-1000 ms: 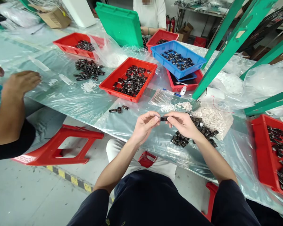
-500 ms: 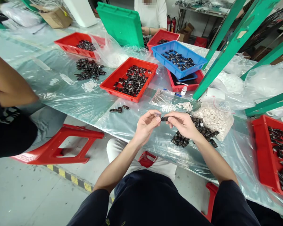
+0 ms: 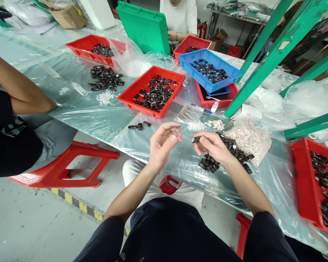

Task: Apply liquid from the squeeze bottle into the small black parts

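Head view, read from left to right, with the black piece (image 3: 196, 139) as the clock's centre and twelve o'clock pointing straight across the bench (image 3: 98, 116): a co-worker's arm (image 3: 24, 89) shows well out between nine and ten o'clock, so elbow room on that side looks ample. A heap of dark pieces (image 3: 105, 77) lies at ten o'clock, and a red tray (image 3: 139, 108) holding similar ones sits nearer, between ten and eleven. Three loose pieces (image 3: 140, 126) lie just past nine o'clock, beyond the fingers. The left hand (image 3: 162, 145) hangs at nine o'clock, fingers curled, the tips of thumb and forefinger close together; whether they pinch anything is too blurred to tell. Small white bits (image 3: 196, 126) lie at twelve, within easy reach. The right hand (image 3: 211, 145) pinches the black piece between thumb and fingers, apparently lifted clear of the bench, one end bare toward nine o'clock. That grip looks sound: pressure on the sides only, a quiet wrist, and the left fingertips brought in level with the bare end would likely serve best. A loose pile (image 3: 211, 163) spreads from three to five o'clock, and the right wrist had better not brush it. A bag of pale pieces (image 3: 250, 140) lies at three.
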A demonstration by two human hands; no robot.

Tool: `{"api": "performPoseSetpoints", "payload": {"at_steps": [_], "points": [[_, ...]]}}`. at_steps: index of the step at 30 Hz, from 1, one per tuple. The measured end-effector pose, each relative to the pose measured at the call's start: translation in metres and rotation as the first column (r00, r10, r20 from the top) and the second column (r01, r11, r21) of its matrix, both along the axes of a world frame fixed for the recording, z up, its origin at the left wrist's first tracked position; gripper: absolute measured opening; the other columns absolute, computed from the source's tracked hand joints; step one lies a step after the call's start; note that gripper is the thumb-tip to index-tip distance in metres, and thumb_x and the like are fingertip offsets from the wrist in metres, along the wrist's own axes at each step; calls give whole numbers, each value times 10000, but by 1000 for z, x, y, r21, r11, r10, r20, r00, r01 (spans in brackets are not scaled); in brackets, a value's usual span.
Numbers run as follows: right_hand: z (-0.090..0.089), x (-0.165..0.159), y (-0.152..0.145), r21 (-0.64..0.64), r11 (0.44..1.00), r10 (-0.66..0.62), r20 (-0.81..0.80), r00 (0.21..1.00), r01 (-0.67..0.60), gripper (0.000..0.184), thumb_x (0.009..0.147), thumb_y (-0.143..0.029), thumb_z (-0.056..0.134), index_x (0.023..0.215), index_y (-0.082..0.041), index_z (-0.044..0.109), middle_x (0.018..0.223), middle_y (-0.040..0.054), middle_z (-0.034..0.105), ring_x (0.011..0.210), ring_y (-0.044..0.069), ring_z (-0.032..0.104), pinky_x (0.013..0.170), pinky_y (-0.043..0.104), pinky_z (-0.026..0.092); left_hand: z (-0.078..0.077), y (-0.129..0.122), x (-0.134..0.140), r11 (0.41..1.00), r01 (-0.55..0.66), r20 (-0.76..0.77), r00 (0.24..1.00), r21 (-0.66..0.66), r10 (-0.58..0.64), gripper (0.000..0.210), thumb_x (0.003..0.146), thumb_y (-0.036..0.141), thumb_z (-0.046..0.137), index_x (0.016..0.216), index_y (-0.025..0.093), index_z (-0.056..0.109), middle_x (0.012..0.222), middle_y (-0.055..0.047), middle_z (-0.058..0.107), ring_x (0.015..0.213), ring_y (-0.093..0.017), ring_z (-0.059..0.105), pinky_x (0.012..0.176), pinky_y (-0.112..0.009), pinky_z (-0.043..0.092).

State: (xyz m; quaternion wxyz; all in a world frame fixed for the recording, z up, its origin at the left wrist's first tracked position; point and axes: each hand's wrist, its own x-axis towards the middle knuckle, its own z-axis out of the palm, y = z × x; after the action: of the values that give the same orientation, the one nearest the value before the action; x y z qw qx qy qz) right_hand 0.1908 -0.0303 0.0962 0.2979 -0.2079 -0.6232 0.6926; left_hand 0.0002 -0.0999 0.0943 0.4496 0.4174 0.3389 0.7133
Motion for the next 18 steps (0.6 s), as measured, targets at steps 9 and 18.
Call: {"api": "performPoseSetpoints", "payload": {"at_steps": [9,18], "points": [[-7,-4,-4,-89,994,64,-14,998,-65,526,894,-684,735,957,-161,735,591,-50,508,461,81,445,425,211,272,-17,-8,8,992,46,-324,946,114,-7,587,782,221,909,1340,279,734,1256,-105,777,1148,-275,727,990,-405,564],[-7,3,8,210,976,12,222,975,-60,504,1017,-626,582,1227,-187,718,798,17,681,586,119,572,530,253,421,-25,-17,-9,965,-229,-322,911,126,258,494,805,291,901,1273,250,751,1062,-77,837,1037,-249,788,1064,-427,583]]}}
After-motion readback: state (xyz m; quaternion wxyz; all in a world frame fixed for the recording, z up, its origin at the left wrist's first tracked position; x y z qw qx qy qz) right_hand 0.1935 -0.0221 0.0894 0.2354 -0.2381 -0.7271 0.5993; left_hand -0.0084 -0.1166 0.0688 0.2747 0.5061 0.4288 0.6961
